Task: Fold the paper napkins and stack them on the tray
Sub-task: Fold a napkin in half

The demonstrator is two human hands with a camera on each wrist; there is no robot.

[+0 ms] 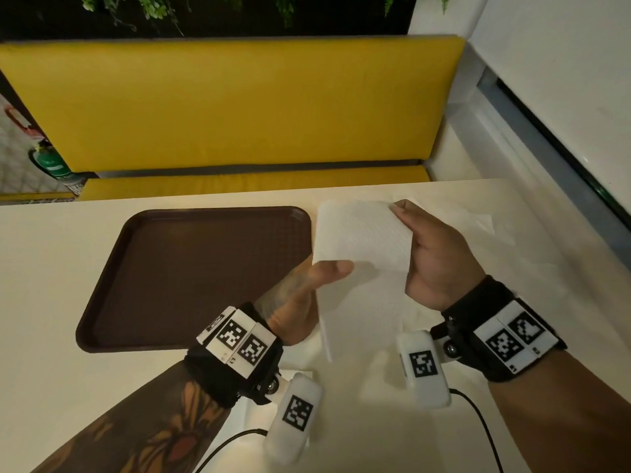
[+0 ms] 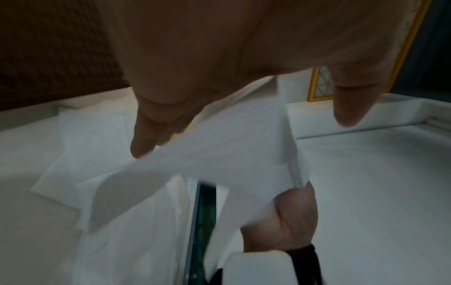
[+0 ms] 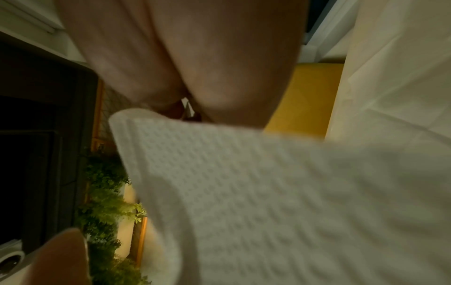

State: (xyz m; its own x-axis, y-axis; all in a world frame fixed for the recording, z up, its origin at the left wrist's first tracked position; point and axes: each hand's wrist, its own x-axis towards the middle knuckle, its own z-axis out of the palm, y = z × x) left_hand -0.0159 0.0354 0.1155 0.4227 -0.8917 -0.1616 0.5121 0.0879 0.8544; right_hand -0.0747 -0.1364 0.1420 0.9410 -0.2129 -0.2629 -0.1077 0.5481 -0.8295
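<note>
A white embossed paper napkin [image 1: 362, 233] is held up above the table, just right of the brown tray [image 1: 191, 278], which has nothing on it. My left hand [image 1: 327, 271] pinches the napkin's near-left corner, thumb on top. My right hand [image 1: 409, 227] grips its right edge, thumb near the far corner. In the left wrist view the napkin [image 2: 231, 146] stretches from my left fingers [image 2: 144, 142] to my right hand [image 2: 292, 217]. The right wrist view is filled by the napkin [image 3: 268, 192], with the tray [image 3: 36, 115] dark at the left.
More loose white napkins [image 1: 362, 322] lie flat on the cream table under my hands, and one [image 1: 478, 220] lies farther right. A yellow bench [image 1: 239, 107] stands behind the table. A white wall ledge [image 1: 512, 138] runs along the right. Black cables [image 1: 478, 421] trail at the near edge.
</note>
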